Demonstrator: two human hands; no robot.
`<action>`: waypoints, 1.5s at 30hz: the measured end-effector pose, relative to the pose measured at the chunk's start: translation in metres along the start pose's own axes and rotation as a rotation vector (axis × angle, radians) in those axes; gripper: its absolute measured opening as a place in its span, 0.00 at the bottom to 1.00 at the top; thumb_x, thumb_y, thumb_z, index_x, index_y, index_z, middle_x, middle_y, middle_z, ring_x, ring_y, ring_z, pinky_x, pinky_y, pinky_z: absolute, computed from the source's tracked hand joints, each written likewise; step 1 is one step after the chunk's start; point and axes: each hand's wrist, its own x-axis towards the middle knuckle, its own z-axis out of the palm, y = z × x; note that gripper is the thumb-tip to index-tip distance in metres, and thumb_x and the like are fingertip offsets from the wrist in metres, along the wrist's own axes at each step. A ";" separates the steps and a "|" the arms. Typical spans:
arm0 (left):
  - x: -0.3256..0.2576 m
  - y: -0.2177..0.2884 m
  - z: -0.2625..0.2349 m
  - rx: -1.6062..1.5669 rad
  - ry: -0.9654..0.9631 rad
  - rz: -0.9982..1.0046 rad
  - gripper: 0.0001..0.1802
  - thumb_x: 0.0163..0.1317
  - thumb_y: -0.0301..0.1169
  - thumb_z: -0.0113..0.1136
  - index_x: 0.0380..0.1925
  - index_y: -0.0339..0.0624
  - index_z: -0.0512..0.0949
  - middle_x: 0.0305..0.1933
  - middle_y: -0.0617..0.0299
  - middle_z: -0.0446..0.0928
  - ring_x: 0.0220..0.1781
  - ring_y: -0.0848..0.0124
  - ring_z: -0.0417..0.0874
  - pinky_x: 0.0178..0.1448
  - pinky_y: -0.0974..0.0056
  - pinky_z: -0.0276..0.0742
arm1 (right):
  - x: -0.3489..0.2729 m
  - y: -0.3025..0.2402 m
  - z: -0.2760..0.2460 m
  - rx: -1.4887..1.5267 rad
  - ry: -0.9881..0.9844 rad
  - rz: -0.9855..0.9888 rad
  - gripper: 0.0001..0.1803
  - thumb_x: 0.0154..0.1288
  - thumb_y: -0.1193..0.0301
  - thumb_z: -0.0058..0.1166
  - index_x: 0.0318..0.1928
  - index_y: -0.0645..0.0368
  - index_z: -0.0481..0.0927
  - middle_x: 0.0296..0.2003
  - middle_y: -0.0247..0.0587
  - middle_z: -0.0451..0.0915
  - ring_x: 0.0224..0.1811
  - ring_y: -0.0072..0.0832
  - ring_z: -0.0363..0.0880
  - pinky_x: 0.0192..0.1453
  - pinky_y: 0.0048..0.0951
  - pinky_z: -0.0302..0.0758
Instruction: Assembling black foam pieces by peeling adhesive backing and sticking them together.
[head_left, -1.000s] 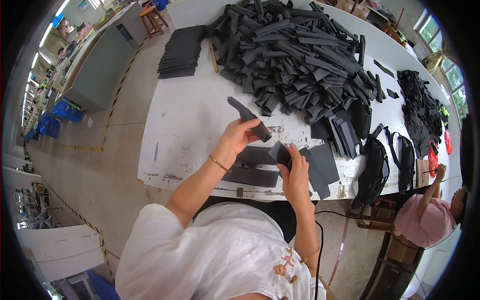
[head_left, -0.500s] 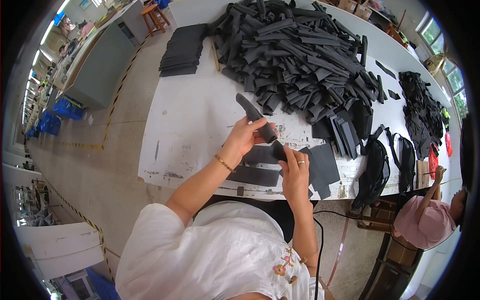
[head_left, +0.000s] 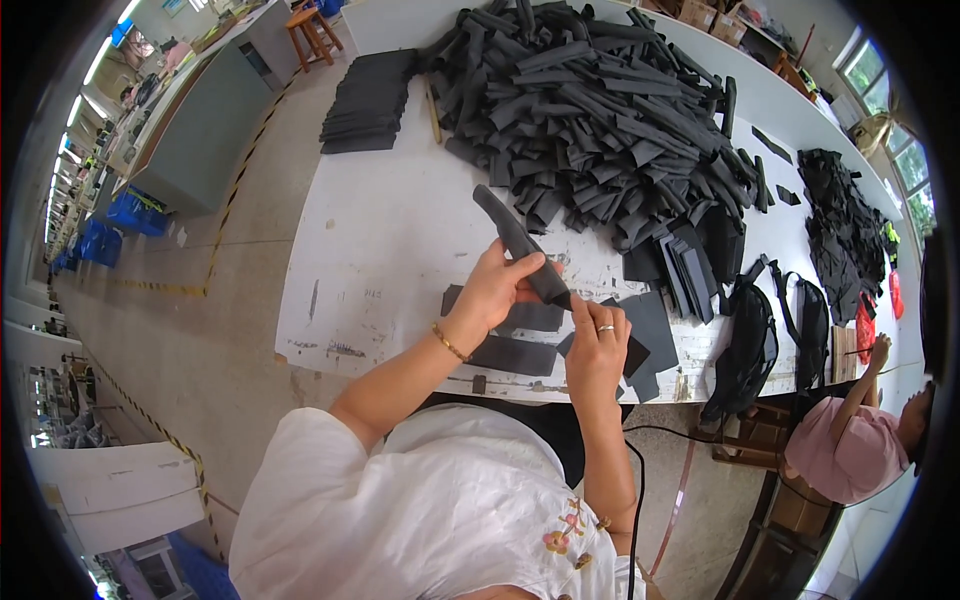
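Note:
My left hand (head_left: pixel 500 285) is closed round a long, curled black piece of sheet material (head_left: pixel 517 236), which slants from upper left to lower right above the table. At its lower end, the fingertips of my right hand (head_left: pixel 597 345) pinch the edge. A dark flat piece (head_left: pixel 636 356) shows beside my right hand; whether that hand also holds it I cannot tell. Below my hands, flat black strips (head_left: pixel 513 355) lie near the table's front edge, partly covered by my left wrist. Right of my right hand are more flat black pieces (head_left: pixel 650 320).
A big heap of curled black pieces (head_left: pixel 600 120) covers the back of the white table (head_left: pixel 345 250). A neat black stack (head_left: pixel 368 100) lies back left, beside a thin stick (head_left: pixel 433 110). Black bags (head_left: pixel 745 340) hang over the right front edge. A person in pink (head_left: pixel 848 445) works far right.
My right hand's fingertips have come up to the curled piece's lower end, where a separate black piece showed in them before. My left hand has shifted slightly down and right.

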 end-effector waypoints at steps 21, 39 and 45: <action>-0.019 0.009 0.021 -0.172 -0.130 0.043 0.17 0.71 0.26 0.51 0.57 0.34 0.63 0.56 0.44 0.77 0.60 0.57 0.79 0.63 0.54 0.78 | 0.004 -0.011 0.001 0.027 0.125 0.000 0.20 0.59 0.84 0.57 0.54 0.63 0.79 0.40 0.41 0.80 0.41 0.38 0.75 0.47 0.38 0.70; -0.030 0.010 0.026 -0.147 -0.113 0.152 0.23 0.69 0.20 0.49 0.62 0.41 0.58 0.57 0.41 0.76 0.60 0.53 0.79 0.64 0.51 0.77 | 0.010 -0.015 0.000 -0.015 0.183 -0.019 0.19 0.60 0.83 0.56 0.53 0.64 0.79 0.42 0.42 0.80 0.41 0.38 0.75 0.47 0.39 0.70; -0.033 0.002 0.033 -0.115 -0.069 0.181 0.28 0.68 0.18 0.50 0.65 0.40 0.56 0.57 0.42 0.75 0.59 0.56 0.80 0.64 0.54 0.77 | 0.011 -0.014 -0.003 -0.034 0.140 -0.069 0.23 0.56 0.85 0.55 0.55 0.65 0.78 0.43 0.43 0.80 0.43 0.40 0.75 0.50 0.40 0.70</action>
